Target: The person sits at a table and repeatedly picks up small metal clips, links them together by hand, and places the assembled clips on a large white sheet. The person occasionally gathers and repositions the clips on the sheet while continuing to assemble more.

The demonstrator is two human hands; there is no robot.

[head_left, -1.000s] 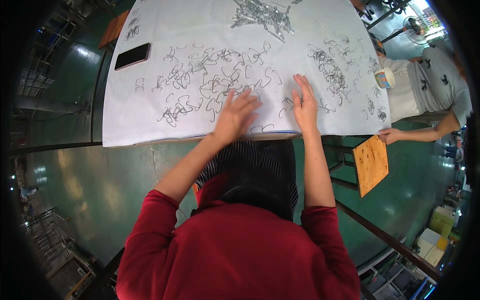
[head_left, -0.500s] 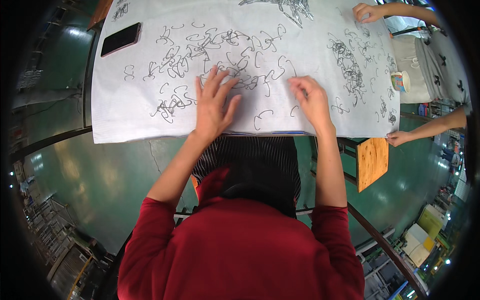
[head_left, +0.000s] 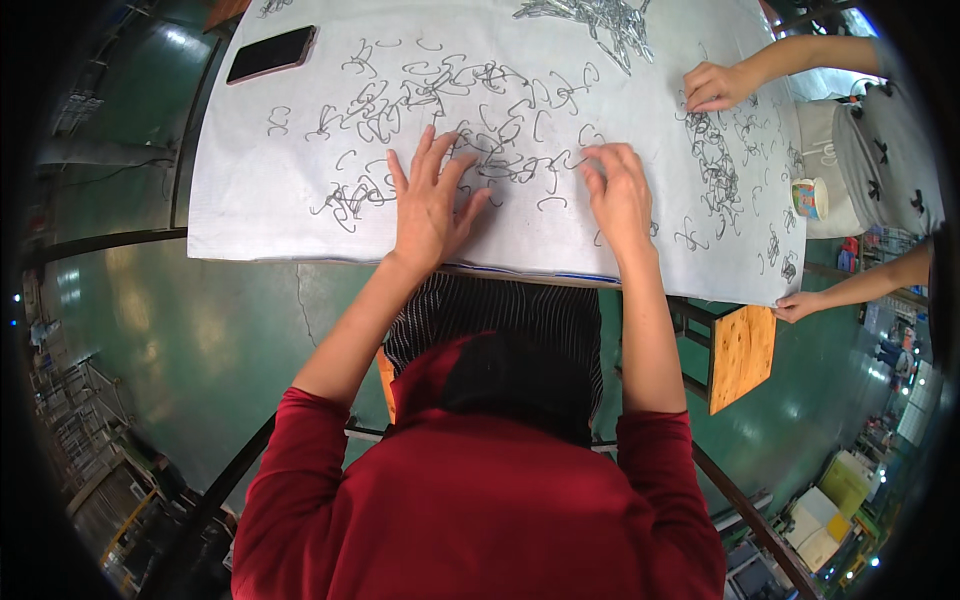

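Bent wire hooks (head_left: 375, 118), thin and grey with curved ends, lie tangled and scattered over the white-covered table (head_left: 240, 215). My left hand (head_left: 428, 205) rests among them with its fingers spread, nothing visible in its grasp; the palm side and whatever lies under it are hidden. To its right, my right hand (head_left: 622, 195) has thumb and forefinger drawn together at the end of a wire hook (head_left: 566, 161). A single hook (head_left: 552, 202) lies on the cloth between my hands, towards the near edge.
A dark phone (head_left: 272, 54) lies at the far left. Straight shiny metal pieces (head_left: 600, 22) are heaped at the far edge. On the right, a co-worker's hand (head_left: 715, 88) touches another hook pile (head_left: 715, 165); their other hand (head_left: 797, 306) is at the table corner. A paper cup (head_left: 809, 198) stands nearby.
The view has turned slightly, so the table appears tilted. My right hand remains near the hooks with fingers drawn in; my left stays spread. The co-worker's far hand has come nearer to their pile.
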